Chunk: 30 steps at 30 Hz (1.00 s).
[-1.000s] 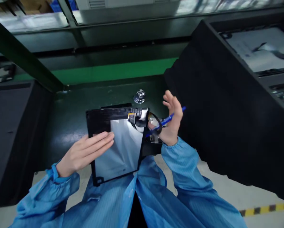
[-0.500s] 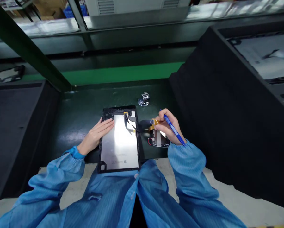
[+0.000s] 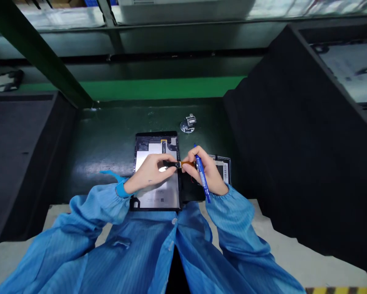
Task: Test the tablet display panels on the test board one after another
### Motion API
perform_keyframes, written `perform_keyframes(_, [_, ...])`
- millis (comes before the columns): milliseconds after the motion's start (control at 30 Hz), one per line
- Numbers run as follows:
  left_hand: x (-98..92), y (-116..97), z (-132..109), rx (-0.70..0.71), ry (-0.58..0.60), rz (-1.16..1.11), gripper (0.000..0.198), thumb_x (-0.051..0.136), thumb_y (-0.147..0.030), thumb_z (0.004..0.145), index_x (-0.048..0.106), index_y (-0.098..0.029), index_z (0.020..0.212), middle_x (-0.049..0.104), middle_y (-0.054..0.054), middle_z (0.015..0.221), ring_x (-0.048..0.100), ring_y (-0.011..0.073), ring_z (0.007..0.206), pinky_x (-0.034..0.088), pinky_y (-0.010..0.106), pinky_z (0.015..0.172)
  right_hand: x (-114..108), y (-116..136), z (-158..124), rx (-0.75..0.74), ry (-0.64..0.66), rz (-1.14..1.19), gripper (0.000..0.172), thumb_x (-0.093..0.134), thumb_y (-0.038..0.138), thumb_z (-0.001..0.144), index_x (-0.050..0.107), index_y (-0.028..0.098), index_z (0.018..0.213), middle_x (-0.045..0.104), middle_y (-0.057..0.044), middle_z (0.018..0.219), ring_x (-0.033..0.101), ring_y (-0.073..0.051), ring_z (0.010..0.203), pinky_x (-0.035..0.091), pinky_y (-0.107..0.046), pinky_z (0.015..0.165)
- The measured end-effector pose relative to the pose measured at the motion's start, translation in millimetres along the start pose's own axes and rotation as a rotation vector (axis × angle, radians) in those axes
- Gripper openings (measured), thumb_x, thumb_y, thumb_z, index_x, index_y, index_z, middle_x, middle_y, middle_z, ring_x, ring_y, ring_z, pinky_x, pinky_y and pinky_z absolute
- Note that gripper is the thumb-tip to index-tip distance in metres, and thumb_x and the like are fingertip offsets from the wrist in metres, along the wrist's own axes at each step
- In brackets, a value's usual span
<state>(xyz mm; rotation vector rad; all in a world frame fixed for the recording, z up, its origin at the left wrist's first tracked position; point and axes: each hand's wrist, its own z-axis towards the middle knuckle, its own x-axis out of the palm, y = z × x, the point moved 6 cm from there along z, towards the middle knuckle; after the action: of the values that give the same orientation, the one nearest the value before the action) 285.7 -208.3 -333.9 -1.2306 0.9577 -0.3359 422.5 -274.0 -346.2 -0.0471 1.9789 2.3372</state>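
A tablet screen assembly (image 3: 153,196) lies back side up on the dark green bench in front of me. My left hand (image 3: 155,167) is over its middle, thumb and fingers pinching the black end of a flat ribbon cable (image 3: 170,164). From the right, my right hand (image 3: 203,167) grips the orange end of a flex cable (image 3: 187,163), and the two ends meet between my fingers. A blue pen (image 3: 202,173) is also tucked in my right hand, pointing down toward the sleeve. Partly hidden behind that hand is a small board or battery part (image 3: 224,167) with a white label.
A small shiny metal piece on a round base (image 3: 188,123) stands beyond the tablet. Black foam trays stand at left (image 3: 21,151) and right (image 3: 287,143), the right one holding a screen panel (image 3: 352,69). A green post (image 3: 42,57) slants at the left.
My left hand has left the tablet's left edge and moved right to pinch the black cable. My right hand has moved left with the orange flex cable and pen.
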Motion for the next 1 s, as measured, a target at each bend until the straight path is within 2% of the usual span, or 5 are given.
perform_keyframes(100, [9.9, -0.7, 5.6, -0.049, 0.057, -0.136, 0.013, 0.057, -0.018, 0.080, 0.069, -0.016, 0.076, 0.071, 0.002, 0.076, 0.064, 0.0166, 0.076, 0.049, 0.027, 0.072, 1.2, -0.7, -1.2, 0.009, -0.002, -0.054, 0.023, 0.062, 0.030, 0.091, 0.040, 0.025, 0.087, 0.061, 0.003, 0.077, 0.055, -0.012, 0.062, 0.043, -0.026, 0.062])
perform_keyframes(433, [17.7, 6.8, 5.8, -0.060, 0.180, -0.269, 0.017, 0.052, -0.020, 0.076, 0.043, -0.019, 0.062, 0.042, -0.005, 0.062, 0.038, 0.0127, 0.066, 0.029, 0.027, 0.063, 9.6, -3.8, -0.9, 0.005, 0.085, -0.111, 0.023, 0.063, 0.026, 0.088, 0.040, 0.024, 0.084, 0.050, 0.006, 0.071, 0.047, -0.011, 0.059, 0.034, -0.025, 0.059])
perform_keyframes(667, [16.3, 13.3, 1.6, -0.072, 0.102, -0.294, 0.021, 0.054, -0.021, 0.079, 0.044, -0.019, 0.060, 0.045, -0.004, 0.061, 0.042, 0.0120, 0.064, 0.031, 0.027, 0.062, 14.7, -10.3, 2.1, 0.043, 0.112, -0.050, 0.031, 0.070, 0.035, 0.087, 0.041, 0.024, 0.082, 0.050, 0.006, 0.071, 0.048, -0.011, 0.061, 0.037, -0.025, 0.061])
perform_keyframes(867, [6.5, 5.9, -3.3, -0.056, 0.087, -0.213, 0.013, 0.057, -0.022, 0.082, 0.060, -0.017, 0.070, 0.061, 0.000, 0.069, 0.050, 0.0141, 0.069, 0.040, 0.027, 0.067, 15.9, -14.3, 5.6, 0.031, 0.130, 0.026, 0.032, 0.071, 0.035, 0.087, 0.040, 0.024, 0.085, 0.059, 0.005, 0.074, 0.054, -0.012, 0.064, 0.043, -0.026, 0.065])
perform_keyframes(1000, [6.8, 10.3, -4.1, -0.068, 0.100, -0.191, 0.014, 0.056, -0.020, 0.078, 0.056, -0.017, 0.064, 0.059, -0.001, 0.067, 0.049, 0.0137, 0.068, 0.039, 0.026, 0.066, 18.4, -14.7, 6.4, 0.038, 0.163, 0.014, 0.033, 0.072, 0.034, 0.086, 0.040, 0.024, 0.084, 0.058, 0.005, 0.074, 0.052, -0.011, 0.062, 0.042, -0.025, 0.063])
